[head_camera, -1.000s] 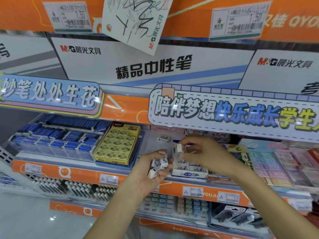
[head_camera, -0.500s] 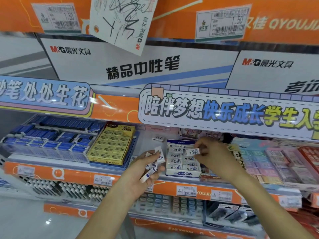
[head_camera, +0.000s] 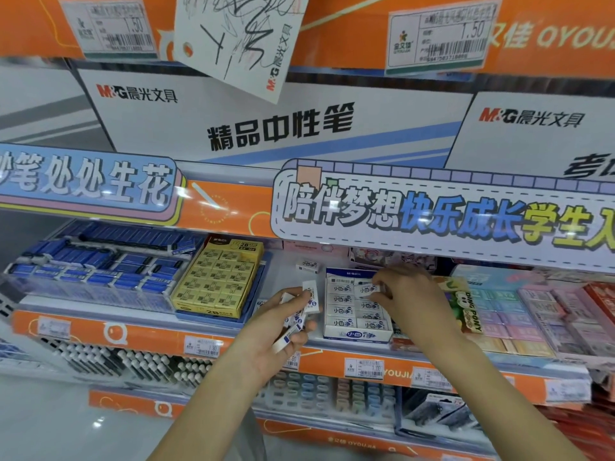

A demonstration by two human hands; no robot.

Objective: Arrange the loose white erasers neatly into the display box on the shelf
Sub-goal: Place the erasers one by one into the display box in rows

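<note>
The white and blue display box stands on the middle shelf, with two columns of white erasers lying flat in it. My right hand reaches over the box's right column and pinches one white eraser just above the upper rows. My left hand, palm up just left of the box, holds several loose white erasers fanned between thumb and fingers. One more loose eraser lies on the shelf behind the left hand.
A yellow box of erasers sits left of the display box, with blue-packaged stock further left. Pastel eraser packs fill the right. The overhanging banner limits headroom. Orange price rail runs along the shelf front.
My right hand has lowered a single eraser from above the box to its right column. My left hand has drifted slightly left and down with its bundle. The camera has shifted a little.
</note>
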